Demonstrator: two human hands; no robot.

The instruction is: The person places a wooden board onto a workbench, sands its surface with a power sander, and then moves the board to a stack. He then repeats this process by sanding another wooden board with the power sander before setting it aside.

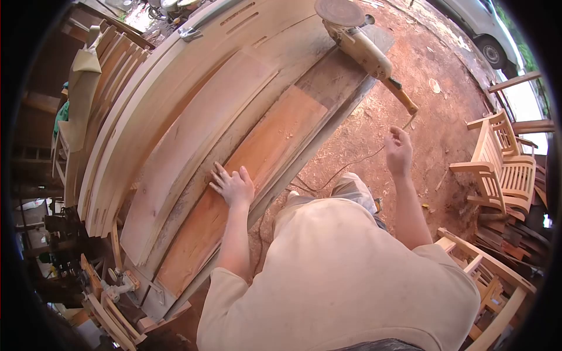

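Observation:
My left hand [233,184] lies with its fingers spread on a long reddish-brown board [275,130], touching it near the edge on the bench side. The board rests lengthwise on a dusty wooden workbench [331,76]. My right hand [398,153] hangs in the air to the right of the bench, its fingers loosely bent and nothing visible in them. Beyond it, at the far end of the bench, an angle grinder [366,52] with a round sanding disc [339,10] lies with its handle jutting over the edge. A power cord runs from that handle towards the ground.
Wide pale curved planks [199,131] lie stacked left of the board, with a metal clamp [189,34] on top. Wooden chairs [494,167] stand at the right on reddish, shaving-strewn ground. Another wooden frame [486,275] is behind my right elbow. A vehicle [492,50] is parked beyond.

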